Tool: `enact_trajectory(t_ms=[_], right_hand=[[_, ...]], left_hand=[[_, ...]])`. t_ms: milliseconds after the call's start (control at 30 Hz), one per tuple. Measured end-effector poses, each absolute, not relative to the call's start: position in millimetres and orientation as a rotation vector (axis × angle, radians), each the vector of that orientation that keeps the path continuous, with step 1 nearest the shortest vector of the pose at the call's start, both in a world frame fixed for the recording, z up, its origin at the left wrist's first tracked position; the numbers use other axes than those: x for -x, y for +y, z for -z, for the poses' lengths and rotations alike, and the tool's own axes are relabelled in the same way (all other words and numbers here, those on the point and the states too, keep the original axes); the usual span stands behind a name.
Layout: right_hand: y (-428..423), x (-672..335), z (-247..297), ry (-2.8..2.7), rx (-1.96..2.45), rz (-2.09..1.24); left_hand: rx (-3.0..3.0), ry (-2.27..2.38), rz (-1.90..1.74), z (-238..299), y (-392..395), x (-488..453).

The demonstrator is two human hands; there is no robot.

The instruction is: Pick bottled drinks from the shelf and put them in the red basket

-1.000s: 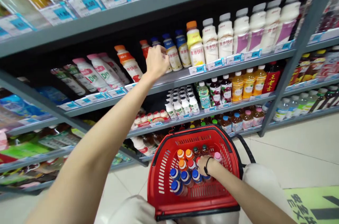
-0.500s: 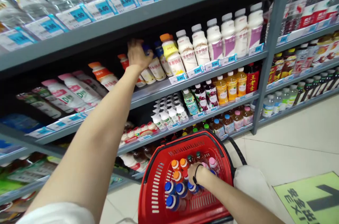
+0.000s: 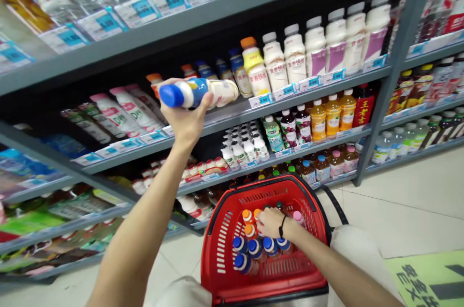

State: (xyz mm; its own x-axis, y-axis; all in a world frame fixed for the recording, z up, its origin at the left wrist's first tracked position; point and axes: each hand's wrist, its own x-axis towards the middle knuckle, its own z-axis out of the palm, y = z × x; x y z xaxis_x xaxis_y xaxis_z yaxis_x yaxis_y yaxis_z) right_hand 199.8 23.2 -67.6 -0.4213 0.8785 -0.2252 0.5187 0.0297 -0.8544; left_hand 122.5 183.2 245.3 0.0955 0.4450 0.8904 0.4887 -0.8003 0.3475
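My left hand (image 3: pixel 186 121) is wrapped round a blue-capped drink bottle (image 3: pixel 221 92), tipped nearly on its side in front of the middle shelf. Its cap points left and its base right. My right hand (image 3: pixel 270 223), a dark band at the wrist, is down inside the red shopping basket (image 3: pixel 228 292). Its fingers curl in beside the orange-capped bottles (image 3: pixel 250 230); what they hold, if anything, is hidden. Several blue-capped bottles (image 3: pixel 254 248) stand in the basket near that hand, and a pink-capped bottle (image 3: pixel 297 216) is to its right.
White-capped milk drink bottles (image 3: pixel 295 60) line the middle shelf (image 3: pixel 232 116) on the right, with pink-capped bottles (image 3: pixel 125 111) on the left. Small white bottles (image 3: pixel 246 145) and orange juice bottles (image 3: pixel 319 116) fill the shelf below. A yellow-green floor sign (image 3: pixel 431 278) lies at right.
My left hand has come out from the back of the shelf with a blue-capped bottle, now tilted over. My right hand stays in the basket, slightly shifted. The view has moved a little.
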Motion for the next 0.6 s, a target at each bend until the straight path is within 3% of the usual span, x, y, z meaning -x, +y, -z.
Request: enact_trajectory(t_ms=[133,267,467,600], right_hand=[[28.8,-190.6,73.3,-1.743,1.257,-1.459],[30.2,-184.7,67.9,-1.58,1.123,-1.629],[13.2,-183.3,46.1,-1.071,0.808,-2.106],[4.4,-177.7,48.8,-0.813,0.949,-2.109]], left_hand=[[1.904,-0.865,2.292,-205.9,154.0,-79.9],[2.024,-1.226,2.534,-153.3,126.5,-43.4],[2.621,-2.242,2.244,-40.5,78.7,-10.8],[2.833,-2.366,2.351,-1.3,70.9,5.8]])
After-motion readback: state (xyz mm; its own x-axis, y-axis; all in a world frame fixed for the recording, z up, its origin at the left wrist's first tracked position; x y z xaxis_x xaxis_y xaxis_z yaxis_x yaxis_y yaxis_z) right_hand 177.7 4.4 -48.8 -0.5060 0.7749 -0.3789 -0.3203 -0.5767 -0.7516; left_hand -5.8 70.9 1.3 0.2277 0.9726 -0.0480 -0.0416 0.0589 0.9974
